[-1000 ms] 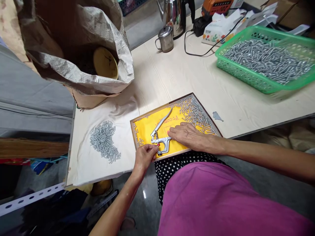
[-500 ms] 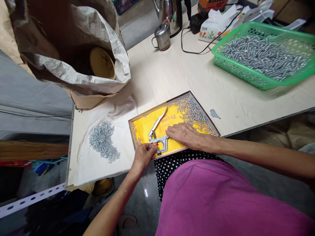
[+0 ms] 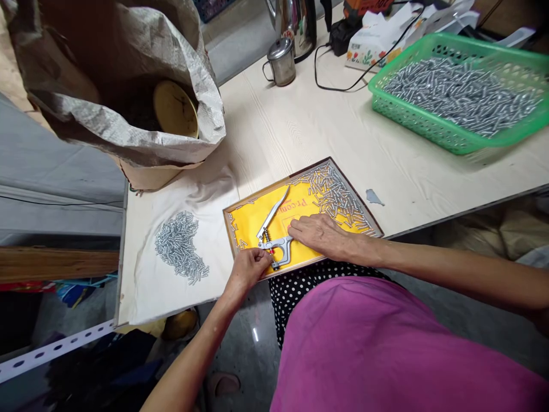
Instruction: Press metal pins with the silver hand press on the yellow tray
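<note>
A pair of snap pliers [image 3: 282,247] with a grey metal frame lies over the yellow bottom of a shallow tray [image 3: 357,198]. Its silver lever [image 3: 274,212] points up and away, raised from the frame. My right hand [image 3: 319,233] is closed at the frame's right end, knuckles up; its thumb is hidden. With thumb and forefinger pinched, my left hand [image 3: 251,266] is at the jaws, beside a small red part. Whatever sits between those fingertips is too small to make out. Many short metal pins [image 3: 332,191] fill the tray's right end, with a few along its left edge.
A heap of metal pins [image 3: 180,246] lies on white cloth to the left. An open woven sack [image 3: 206,123] stands behind it. At the back are a metal cup [image 3: 282,63], a kettle [image 3: 298,28], a tissue box [image 3: 366,48] and a green basket [image 3: 422,131] of metal pieces.
My left hand has shifted very slightly left along with the pliers' jaws. The right hand keeps its place, and the view has moved a little.
</note>
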A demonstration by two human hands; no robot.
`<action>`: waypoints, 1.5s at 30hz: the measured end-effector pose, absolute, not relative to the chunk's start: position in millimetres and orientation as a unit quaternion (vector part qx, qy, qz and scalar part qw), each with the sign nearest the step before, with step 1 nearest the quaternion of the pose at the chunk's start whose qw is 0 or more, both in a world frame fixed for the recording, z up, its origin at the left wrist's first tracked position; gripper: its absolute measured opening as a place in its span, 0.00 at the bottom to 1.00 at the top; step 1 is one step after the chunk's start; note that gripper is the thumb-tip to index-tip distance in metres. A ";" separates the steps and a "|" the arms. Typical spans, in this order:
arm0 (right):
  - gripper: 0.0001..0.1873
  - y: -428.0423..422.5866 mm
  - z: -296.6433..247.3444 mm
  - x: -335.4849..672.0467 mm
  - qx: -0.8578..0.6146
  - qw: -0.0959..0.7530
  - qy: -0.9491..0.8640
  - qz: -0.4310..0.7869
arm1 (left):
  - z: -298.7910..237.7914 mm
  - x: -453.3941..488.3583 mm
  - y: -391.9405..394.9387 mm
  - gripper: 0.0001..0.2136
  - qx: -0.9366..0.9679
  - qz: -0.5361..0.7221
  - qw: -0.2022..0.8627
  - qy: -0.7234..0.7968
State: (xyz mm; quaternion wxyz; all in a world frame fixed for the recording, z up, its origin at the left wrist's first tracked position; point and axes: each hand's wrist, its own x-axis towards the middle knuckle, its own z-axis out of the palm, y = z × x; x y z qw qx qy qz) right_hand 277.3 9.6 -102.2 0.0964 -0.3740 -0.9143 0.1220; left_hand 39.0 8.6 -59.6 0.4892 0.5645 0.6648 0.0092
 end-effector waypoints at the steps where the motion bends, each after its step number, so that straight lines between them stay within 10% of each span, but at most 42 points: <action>1: 0.10 9.0 -103.1 276.6 -0.374 0.099 -0.915 0.118 | -57.8 40.4 9.9 0.14 0.568 -0.005 0.491 0.661; 26: 0.11 0.3 -108.6 272.7 -0.401 0.100 -0.905 0.101 | -49.4 54.0 7.1 0.08 0.651 -0.006 0.343 0.677; 45: 0.10 -2.1 -106.3 277.6 -0.410 0.106 -0.896 0.137 | -55.2 56.4 -4.2 0.14 0.482 0.034 0.513 0.710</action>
